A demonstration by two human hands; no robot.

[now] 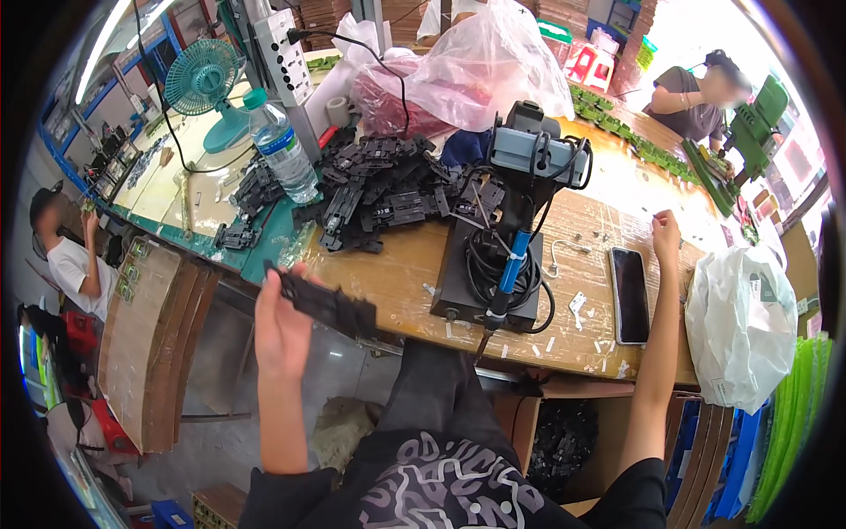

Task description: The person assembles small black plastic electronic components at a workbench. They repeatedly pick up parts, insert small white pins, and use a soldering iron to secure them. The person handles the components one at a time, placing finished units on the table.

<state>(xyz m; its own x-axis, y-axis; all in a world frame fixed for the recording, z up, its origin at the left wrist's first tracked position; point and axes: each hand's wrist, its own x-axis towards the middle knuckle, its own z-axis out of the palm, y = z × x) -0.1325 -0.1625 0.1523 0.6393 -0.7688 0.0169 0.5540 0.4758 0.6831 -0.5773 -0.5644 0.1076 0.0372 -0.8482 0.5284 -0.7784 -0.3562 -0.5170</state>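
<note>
My left hand is closed around one end of a black plastic part, held tilted in the air just off the table's front edge. On the right side of the table, my right hand reaches forward past a smartphone. Its fingers are drawn together near small loose bits; anything between them is too small to make out. Between my hands stands a black box with a coiled cable, and a blue-handled soldering iron leans across its front. Behind my left hand lies a heap of similar black parts.
A water bottle stands by the heap, near a power strip and green fan. A white bag hangs at the right edge. Below is a carton of black pieces. One person sits far right, another left.
</note>
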